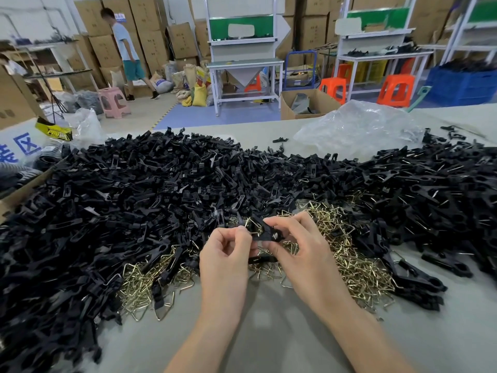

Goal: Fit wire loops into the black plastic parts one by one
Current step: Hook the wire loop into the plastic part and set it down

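Since one piece must seat in the other, the head view shows the left hand (228, 251) pinching what seems a wire loop (255, 228) against the black plastic part (266, 233) gripped by the right hand (298, 246), above the worktop (269, 340), with spare loops (355, 262) heaped just beneath.

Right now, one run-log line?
left hand: pinches black plastic part | right hand: grips same part | wire loop: at part, seating unclear
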Action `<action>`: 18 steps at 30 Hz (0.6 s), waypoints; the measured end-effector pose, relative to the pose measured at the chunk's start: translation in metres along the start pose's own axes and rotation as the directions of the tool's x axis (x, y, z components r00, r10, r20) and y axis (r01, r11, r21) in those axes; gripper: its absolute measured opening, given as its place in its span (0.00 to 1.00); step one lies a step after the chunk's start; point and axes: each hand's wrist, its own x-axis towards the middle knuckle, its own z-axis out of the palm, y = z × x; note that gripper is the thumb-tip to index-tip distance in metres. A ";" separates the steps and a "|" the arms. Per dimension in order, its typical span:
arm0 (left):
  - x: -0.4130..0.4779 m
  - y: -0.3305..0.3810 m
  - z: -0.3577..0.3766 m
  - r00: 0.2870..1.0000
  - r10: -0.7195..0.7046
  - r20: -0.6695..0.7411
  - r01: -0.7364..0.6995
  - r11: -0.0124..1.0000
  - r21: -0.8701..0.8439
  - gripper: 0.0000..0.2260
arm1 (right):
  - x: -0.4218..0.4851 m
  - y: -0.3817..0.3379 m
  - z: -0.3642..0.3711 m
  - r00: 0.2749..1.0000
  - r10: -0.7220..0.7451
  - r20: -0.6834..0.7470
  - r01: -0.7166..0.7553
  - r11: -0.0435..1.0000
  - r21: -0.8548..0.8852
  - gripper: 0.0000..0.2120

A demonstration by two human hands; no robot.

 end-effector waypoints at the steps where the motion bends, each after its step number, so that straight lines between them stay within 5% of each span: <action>1: 0.000 0.000 0.000 1.000 -0.008 0.012 0.008 1.000 -0.012 0.07 | 0.000 0.001 0.000 1.000 0.007 0.003 -0.007 1.000 0.005 0.19; 8: 0.007 0.009 -0.002 0.934 -0.235 0.268 0.305 0.916 -0.260 0.07 | 0.004 0.002 -0.001 0.993 0.110 0.040 -0.114 0.986 0.125 0.18; 14: 0.009 0.010 -0.008 0.949 -0.143 0.280 0.187 0.973 -0.138 0.07 | 0.004 0.002 -0.001 0.984 0.158 0.077 -0.172 0.959 0.226 0.21; 18: 0.007 0.009 -0.006 0.899 -0.233 0.370 0.304 0.942 -0.145 0.06 | 0.005 0.002 -0.001 0.987 0.148 0.063 -0.158 0.962 0.221 0.22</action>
